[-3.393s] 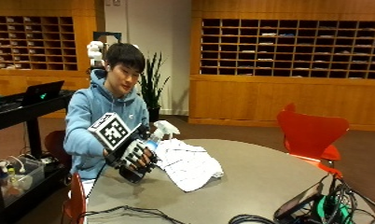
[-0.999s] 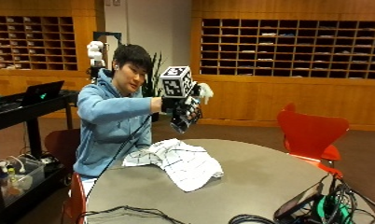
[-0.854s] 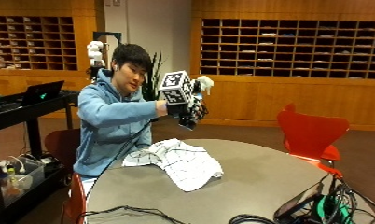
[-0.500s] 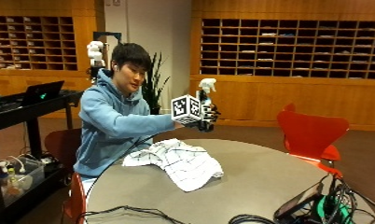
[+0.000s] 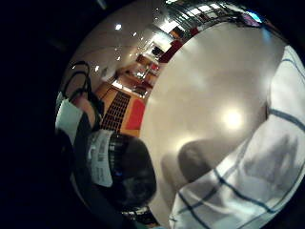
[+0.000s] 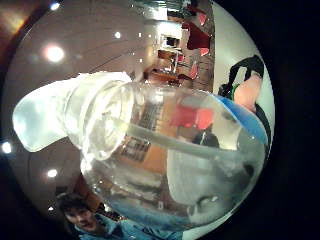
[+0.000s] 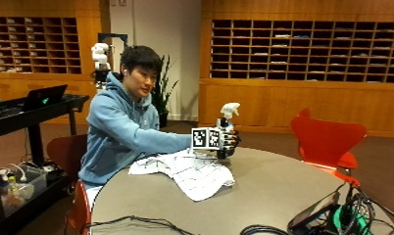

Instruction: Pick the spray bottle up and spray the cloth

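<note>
Wooden pigeonhole wall (image 7: 301,49), red chair (image 7: 324,139)

You will find no legible text anywhere. The white paper label (image 5: 100,162) on the clear plastic spray bottle (image 7: 226,128) carries dark print, but its characters cannot be made out.

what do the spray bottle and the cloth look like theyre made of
Spray bottle: likely clear glossy plastic; the room shows through its body, and the nozzle looks translucent white. Cloth: soft woven fabric, white with thin dark grid lines, lying rumpled on the table, matte.
</note>
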The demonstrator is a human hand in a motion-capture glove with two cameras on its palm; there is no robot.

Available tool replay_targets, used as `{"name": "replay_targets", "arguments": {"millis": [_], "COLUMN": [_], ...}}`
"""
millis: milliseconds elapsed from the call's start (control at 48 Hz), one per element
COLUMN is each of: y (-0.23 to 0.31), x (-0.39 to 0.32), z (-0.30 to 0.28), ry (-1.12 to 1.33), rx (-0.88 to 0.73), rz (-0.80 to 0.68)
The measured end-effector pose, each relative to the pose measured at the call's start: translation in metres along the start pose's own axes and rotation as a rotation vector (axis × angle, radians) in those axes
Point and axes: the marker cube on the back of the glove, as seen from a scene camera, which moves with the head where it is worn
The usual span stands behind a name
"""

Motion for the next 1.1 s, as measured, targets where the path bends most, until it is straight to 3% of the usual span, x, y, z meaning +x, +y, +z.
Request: {"name": "replay_targets", "arguments": {"millis": [666, 1103], "y": [0.002, 0.020], "x": [0.031, 0.012], "z": [0.025, 0.009], "ry": [0.039, -0.043], "rx": [-0.034, -0.085], "rz": [0.026, 0.035]}}
